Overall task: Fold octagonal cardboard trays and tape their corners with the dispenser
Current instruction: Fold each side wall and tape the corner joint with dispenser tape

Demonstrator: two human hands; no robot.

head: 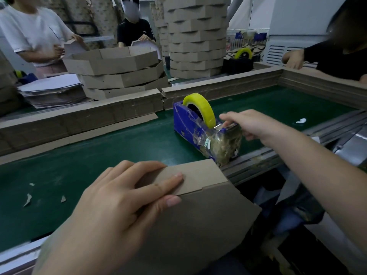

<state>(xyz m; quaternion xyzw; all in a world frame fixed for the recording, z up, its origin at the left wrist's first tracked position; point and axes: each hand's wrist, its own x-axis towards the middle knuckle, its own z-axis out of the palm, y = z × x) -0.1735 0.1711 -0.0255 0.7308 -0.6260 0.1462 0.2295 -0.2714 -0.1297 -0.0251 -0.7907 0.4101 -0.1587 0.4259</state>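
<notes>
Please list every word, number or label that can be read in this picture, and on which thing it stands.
None can be read.
Tape dispenser: small print on its taped side, too blurred.
Black shirt at the back: a white mark, too small.

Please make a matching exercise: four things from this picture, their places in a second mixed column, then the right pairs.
1. right hand
2. stack of folded brown trays
3. near yellow roll of tape
4. folded brown cardboard tray

a. on the blue plastic tape dispenser
b. under the left hand
c. behind the cardboard wall
d. at the dispenser's cutter end

Pairs: 1-d, 2-c, 3-a, 4-b
</notes>
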